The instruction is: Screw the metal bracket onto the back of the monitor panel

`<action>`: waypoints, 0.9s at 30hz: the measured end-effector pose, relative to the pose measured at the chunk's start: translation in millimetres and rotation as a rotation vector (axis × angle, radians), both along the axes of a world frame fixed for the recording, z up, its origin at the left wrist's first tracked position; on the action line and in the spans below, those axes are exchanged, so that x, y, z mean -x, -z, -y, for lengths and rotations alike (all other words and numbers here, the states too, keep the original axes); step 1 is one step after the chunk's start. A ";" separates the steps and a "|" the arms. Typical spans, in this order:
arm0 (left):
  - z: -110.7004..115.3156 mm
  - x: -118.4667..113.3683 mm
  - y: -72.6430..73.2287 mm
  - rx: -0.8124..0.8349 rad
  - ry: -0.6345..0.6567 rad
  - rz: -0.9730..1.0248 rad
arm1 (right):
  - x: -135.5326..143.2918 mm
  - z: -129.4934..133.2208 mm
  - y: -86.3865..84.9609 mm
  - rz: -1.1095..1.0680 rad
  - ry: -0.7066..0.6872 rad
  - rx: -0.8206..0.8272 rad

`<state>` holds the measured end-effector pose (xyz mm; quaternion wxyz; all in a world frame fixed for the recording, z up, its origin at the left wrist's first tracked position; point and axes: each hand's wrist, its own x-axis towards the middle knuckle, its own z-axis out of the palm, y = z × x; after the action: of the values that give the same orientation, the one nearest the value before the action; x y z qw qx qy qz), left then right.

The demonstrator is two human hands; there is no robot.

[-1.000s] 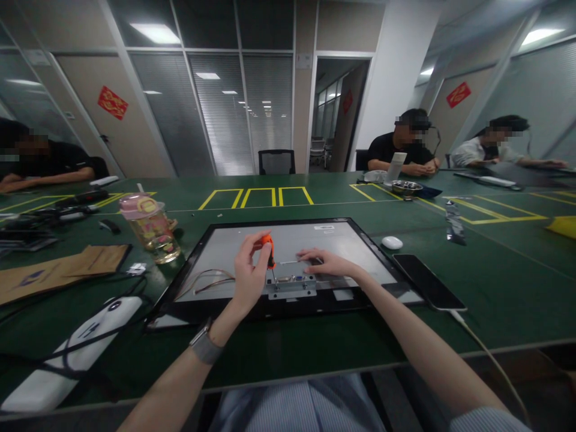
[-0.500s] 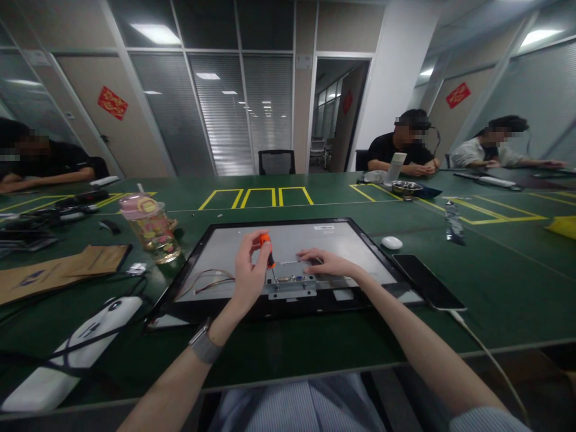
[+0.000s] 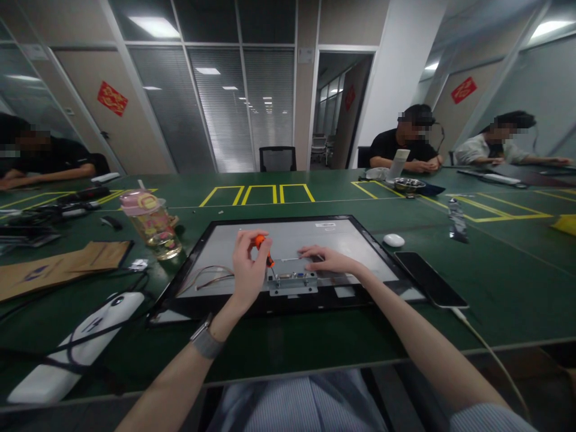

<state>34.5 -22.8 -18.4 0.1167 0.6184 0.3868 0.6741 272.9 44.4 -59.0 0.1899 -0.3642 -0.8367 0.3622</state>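
Note:
My left hand is closed round the orange handle of a screwdriver. The shaft slants down to the left end of a metal bracket with several connector ports. Under it lies a flat display panel, grey back up, with a black frame. My right hand rests on the right part of the bracket, fingers stretched to the left and nothing visibly held; its fingertips are partly hidden. Thin wires run over the panel left of the bracket.
Right of the panel lie a phone on a cable and a white case. To the left are a drink bottle, a brown paper bag and a white device with black straps. Several people sit across the table.
The screwdriver handle has tipped slightly to the left as my left fingers turned round it. My right hand keeps its place on the bracket. The view has shifted a little.

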 end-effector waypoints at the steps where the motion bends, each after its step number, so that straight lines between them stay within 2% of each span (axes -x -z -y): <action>1: 0.6 -0.2 -0.2 -0.002 -0.003 0.005 | 0.0 -0.5 0.4 -0.001 -0.002 -0.001; 7: 5.0 -0.7 -0.4 0.067 0.188 0.096 | -0.4 -0.5 0.6 -0.011 -0.011 -0.002; 16: 4.3 1.5 -3.6 0.011 0.033 0.010 | -0.4 0.3 -0.1 -0.008 -0.010 -0.004; 22: 4.6 0.1 -4.3 0.118 0.156 0.083 | 0.4 2.7 -2.6 -0.002 0.000 0.006; 27: -0.6 4.0 -4.2 0.122 0.242 0.065 | 1.2 4.8 -5.2 0.018 0.014 0.004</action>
<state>30.5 -22.3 -14.2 0.2470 0.6299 0.3457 0.6501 271.7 39.6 -53.9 0.1844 -0.3736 -0.8351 0.3591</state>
